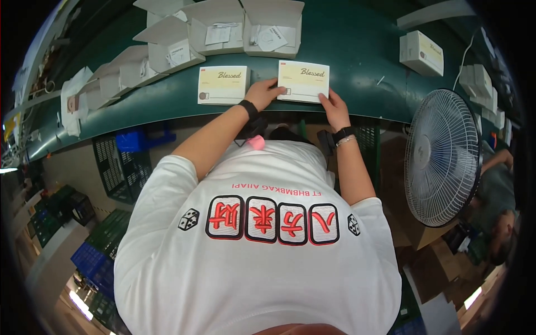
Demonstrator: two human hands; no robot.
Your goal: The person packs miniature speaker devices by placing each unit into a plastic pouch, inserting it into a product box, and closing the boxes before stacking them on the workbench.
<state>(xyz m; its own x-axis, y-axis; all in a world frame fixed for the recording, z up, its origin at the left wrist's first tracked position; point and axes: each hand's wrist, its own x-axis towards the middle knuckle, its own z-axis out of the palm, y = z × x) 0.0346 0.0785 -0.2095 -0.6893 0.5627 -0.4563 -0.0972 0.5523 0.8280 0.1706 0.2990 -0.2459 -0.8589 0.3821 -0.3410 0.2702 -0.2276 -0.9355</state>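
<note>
A closed white and pale yellow carton (304, 82) lies at the table's near edge between my two hands. My left hand (264, 94) grips its left side, fingers at the lower left corner. At its lower right corner, my right hand (335, 109) holds it with the thumb on the front face. A matching closed carton (223, 86) lies just left of my left hand, untouched. Beyond them, an open white box (273, 32) has a folded paper leaflet (271, 39) inside. Another open box (216, 29) beside it also holds papers.
Several more open boxes (174, 49) curve along the green table (352, 33) to the left. A closed carton (422, 53) stands at the right. A large fan (444, 158) stands by the table's right front edge. A person (499, 195) is at the far right. Crates (120, 167) sit below the table.
</note>
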